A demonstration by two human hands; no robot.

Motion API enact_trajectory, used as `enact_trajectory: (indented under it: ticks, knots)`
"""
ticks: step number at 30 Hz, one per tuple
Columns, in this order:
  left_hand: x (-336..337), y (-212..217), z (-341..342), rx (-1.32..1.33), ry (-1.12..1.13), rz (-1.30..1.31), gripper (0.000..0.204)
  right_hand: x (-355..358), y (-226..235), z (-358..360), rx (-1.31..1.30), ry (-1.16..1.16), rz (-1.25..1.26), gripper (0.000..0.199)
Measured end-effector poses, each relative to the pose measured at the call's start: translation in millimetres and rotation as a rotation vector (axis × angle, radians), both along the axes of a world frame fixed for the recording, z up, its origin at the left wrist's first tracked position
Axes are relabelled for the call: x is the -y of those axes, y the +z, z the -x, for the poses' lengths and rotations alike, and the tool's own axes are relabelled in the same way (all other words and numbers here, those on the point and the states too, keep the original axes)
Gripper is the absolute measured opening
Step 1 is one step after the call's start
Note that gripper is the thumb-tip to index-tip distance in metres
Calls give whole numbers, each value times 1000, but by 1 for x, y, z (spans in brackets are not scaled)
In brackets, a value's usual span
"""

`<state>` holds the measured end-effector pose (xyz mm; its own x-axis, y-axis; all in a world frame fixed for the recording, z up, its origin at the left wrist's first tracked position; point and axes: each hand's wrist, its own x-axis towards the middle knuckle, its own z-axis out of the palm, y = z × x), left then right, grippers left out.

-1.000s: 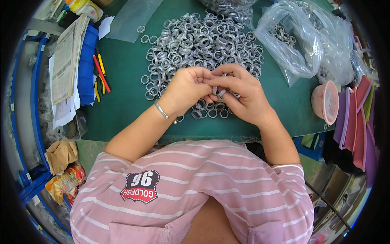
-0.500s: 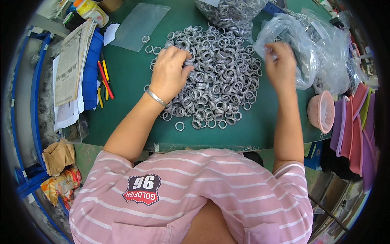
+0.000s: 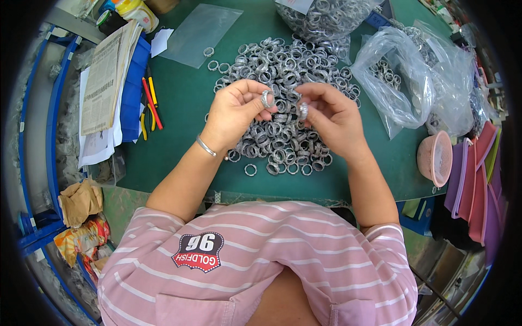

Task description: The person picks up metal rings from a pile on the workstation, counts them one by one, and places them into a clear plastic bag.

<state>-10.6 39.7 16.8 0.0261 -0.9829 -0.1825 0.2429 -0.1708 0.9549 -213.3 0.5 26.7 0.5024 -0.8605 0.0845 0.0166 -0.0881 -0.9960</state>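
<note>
A wide heap of grey metal rings (image 3: 283, 142) lies on the green tabletop (image 3: 163, 163). Over the heap my left hand (image 3: 234, 111) pinches one ring (image 3: 266, 99) between thumb and fingers. Facing it, my right hand (image 3: 334, 117) pinches another ring (image 3: 303, 111), held on edge. The two held rings are a short way apart and do not touch. Beneath and between my hands the heap shows, partly hidden by them. A few loose rings, such as one ring (image 3: 250, 170), lie apart at the near edge of the heap.
A large clear bag of rings (image 3: 321, 22) stands at the back. On the right, an open plastic bag (image 3: 399, 81) holds rings, near a pink basket (image 3: 435, 157). To the left are pliers (image 3: 151, 103), a blue bin (image 3: 136, 87) with papers, and a flat clear sheet (image 3: 201, 35).
My right hand has moved from beside the open bag inward over the heap, with a ring now visible in it. My left hand has lifted a ring from the heap.
</note>
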Motion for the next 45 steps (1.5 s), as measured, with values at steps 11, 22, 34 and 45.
enact_trajectory:
  ticks: [11, 22, 34, 45]
  knots:
    - [-1, -1, -3, 577, 6, 269, 10, 57, 13, 64, -638, -622, 954, 28]
    - [30, -20, 1, 1080, -27, 691, 12, 46, -23, 0, -616, -257, 732, 18]
    - [-3, -1, 4, -223, -64, -80, 24, -3, 1, -25, -199, -57, 574, 29]
    - [44, -15, -12, 1210, 141, 675, 41, 81, 5, 69, -769, -579, 858, 29]
